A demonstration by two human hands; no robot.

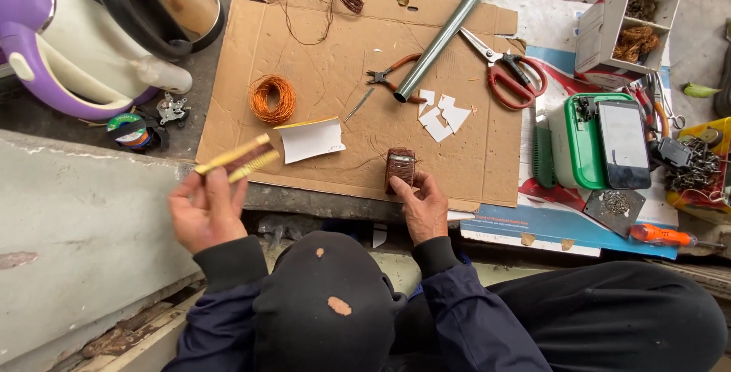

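My left hand [204, 208] is raised, fingers pinched on a long yellow-edged bobbin piece [236, 158] that sticks out up and to the right of my fingertips. My right hand [421, 206] closes thumb and fingers around the bottom of a small brown wound coil block [400, 167], which stands on the near edge of the cardboard sheet [320, 44]. Between my hands, just beyond them, lies a white card [311, 140]; past it sits a loose ring of copper wire [272, 98]. Farther out from my right hand are white paper scraps [442, 117], small pliers [390, 76], a metal tube [449, 29] and red-handled scissors [514, 75].
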